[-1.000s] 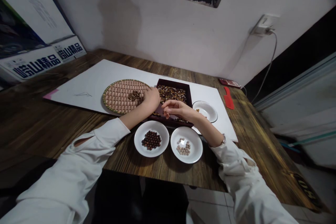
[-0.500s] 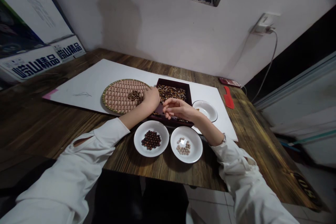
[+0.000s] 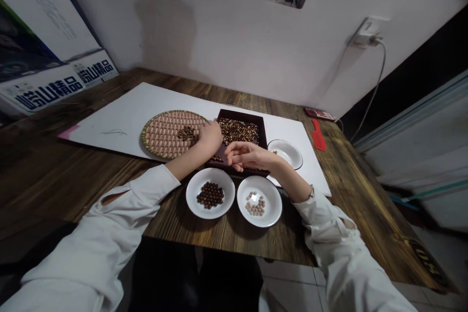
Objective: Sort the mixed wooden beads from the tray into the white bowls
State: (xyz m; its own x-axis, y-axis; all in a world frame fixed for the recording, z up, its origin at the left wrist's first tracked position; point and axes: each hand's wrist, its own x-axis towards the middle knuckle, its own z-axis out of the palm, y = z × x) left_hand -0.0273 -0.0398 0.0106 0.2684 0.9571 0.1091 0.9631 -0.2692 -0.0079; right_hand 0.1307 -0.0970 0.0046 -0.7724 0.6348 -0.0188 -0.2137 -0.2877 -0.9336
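My left hand [image 3: 210, 137] is curled, back up, where the right rim of a round woven tray [image 3: 161, 131] meets the dark red box [image 3: 262, 129]. Its fingertips are hidden, and so is anything they hold. On the tray, next to that hand, lies a cluster of brown beads [image 3: 185, 132]. My right hand [image 3: 250, 155] hovers over the box's front part, fingers loosely bent and apart, with nothing visible in them. Mixed brown and yellow beads [image 3: 239, 130] fill the back of the box. A few beads [image 3: 218, 158] lie in its front left corner.
Nearest me stand a white bowl [image 3: 192, 200] of dark brown beads [image 3: 210, 195] and another bowl [image 3: 276, 207] with pale beads [image 3: 256, 205]. A white dish [image 3: 292, 153] sits right of the box. Beyond are a red scraper [image 3: 318, 135] and a phone [image 3: 319, 114].
My right hand has dropped slightly toward me and its fingers have loosened; a dark speck seen at its fingertips earlier no longer shows. My left hand has hardly moved.
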